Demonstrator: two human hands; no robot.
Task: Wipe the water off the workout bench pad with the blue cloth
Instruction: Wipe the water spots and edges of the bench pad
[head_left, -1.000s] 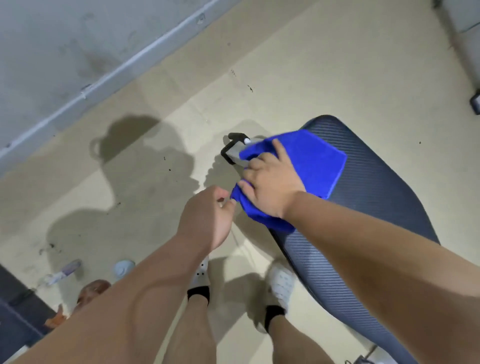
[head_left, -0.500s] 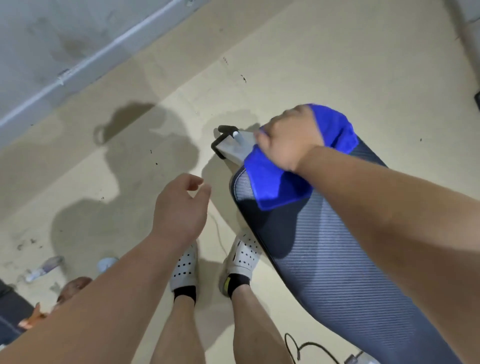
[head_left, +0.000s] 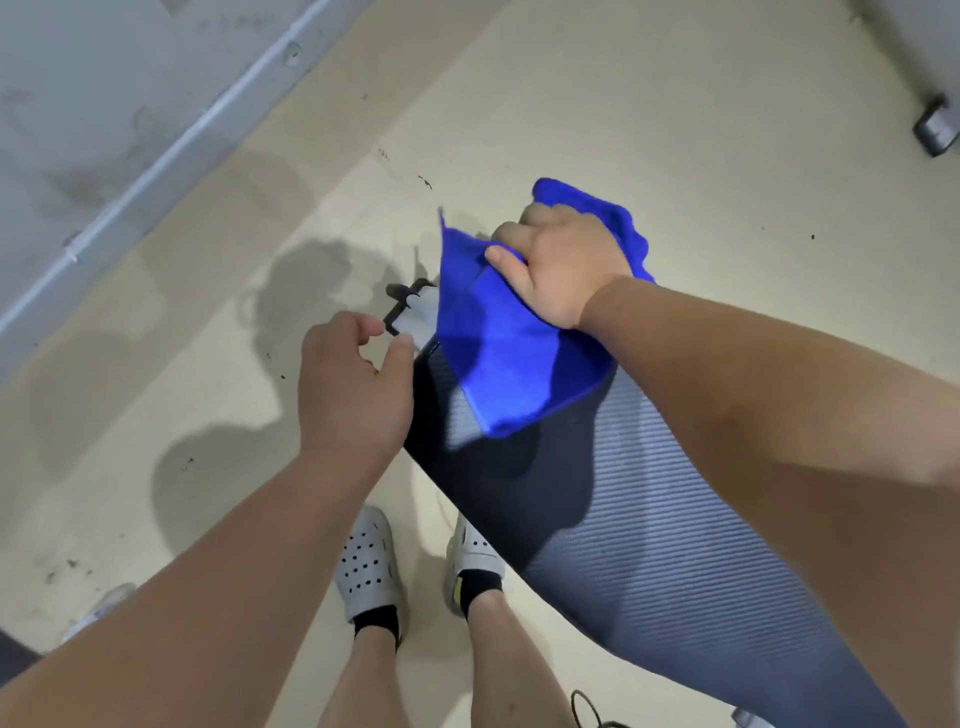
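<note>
A dark ribbed workout bench pad (head_left: 639, 530) runs from the centre to the lower right. My right hand (head_left: 558, 262) grips the bunched blue cloth (head_left: 511, 358) at the pad's far end, and a loose flap of the cloth hangs over the pad's left edge. My left hand (head_left: 353, 384) hovers beside the pad's left edge with loosely curled fingers and holds nothing. The far end of the pad is hidden under the cloth and my right hand.
A black and white bench foot (head_left: 410, 312) sticks out past the pad's far end. My two feet in white clogs (head_left: 369, 566) stand left of the pad. A grey wall with a rail (head_left: 171, 150) runs along the upper left. A black cable (head_left: 587, 706) lies below.
My right hand has carried the cloth from the pad's near left edge up to its far end. My left hand has moved right, close to the pad's left edge.
</note>
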